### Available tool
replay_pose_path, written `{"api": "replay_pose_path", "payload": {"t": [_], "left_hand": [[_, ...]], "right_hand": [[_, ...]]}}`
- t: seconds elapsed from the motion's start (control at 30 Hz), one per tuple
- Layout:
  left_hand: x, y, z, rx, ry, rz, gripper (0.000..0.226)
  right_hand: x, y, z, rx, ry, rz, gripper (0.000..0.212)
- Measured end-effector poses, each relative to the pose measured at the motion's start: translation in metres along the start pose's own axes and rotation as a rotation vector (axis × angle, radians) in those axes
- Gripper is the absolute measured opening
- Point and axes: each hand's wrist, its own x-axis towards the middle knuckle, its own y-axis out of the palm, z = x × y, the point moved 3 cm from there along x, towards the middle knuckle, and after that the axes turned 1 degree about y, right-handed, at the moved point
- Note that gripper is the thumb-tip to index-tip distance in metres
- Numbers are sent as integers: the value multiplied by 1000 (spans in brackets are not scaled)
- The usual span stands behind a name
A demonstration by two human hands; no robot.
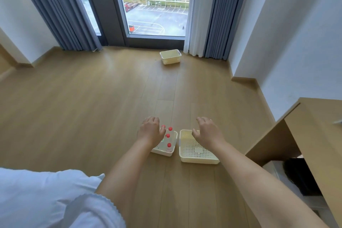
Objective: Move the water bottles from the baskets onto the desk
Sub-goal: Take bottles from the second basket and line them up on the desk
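The water bottles [168, 139] stand upright in a white basket [163, 151] on the wood floor [92, 107], low in the middle of the view, at about 6 o'clock. Four red caps show, so four bottles can be counted. The left hand may hide more.

The left hand [150, 131] is above the far end of that basket, at its 11 o'clock side. The arm is stretched out straight from the body. The fingers are bent down a little and loose. The hand holds nothing, though the thumb side is very near one red cap, and it is hard to tell if it touches.

The right hand [208, 133] is over the far edge of a second basket [198, 149], which sits just beside the first, at its 3 o'clock. This arm is stretched out too. The fingers are spread and relaxed, and this hand also holds nothing. No bottles show inside this basket.

A third basket [170, 56] sits far off at 12 o'clock, near the window [155, 2] and the curtains [212, 15]. That makes three baskets in all.

The desk [318, 135] is at 3 o'clock, by the right edge. A white sleeve [46, 200] fills the corner at 8 o'clock.
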Motion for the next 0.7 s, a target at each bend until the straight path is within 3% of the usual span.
{"api": "replay_pose_path", "payload": {"t": [0.7], "left_hand": [[99,54,36,-103,-196,89,45]], "right_hand": [[152,33,4,-3,-94,98,46]]}}
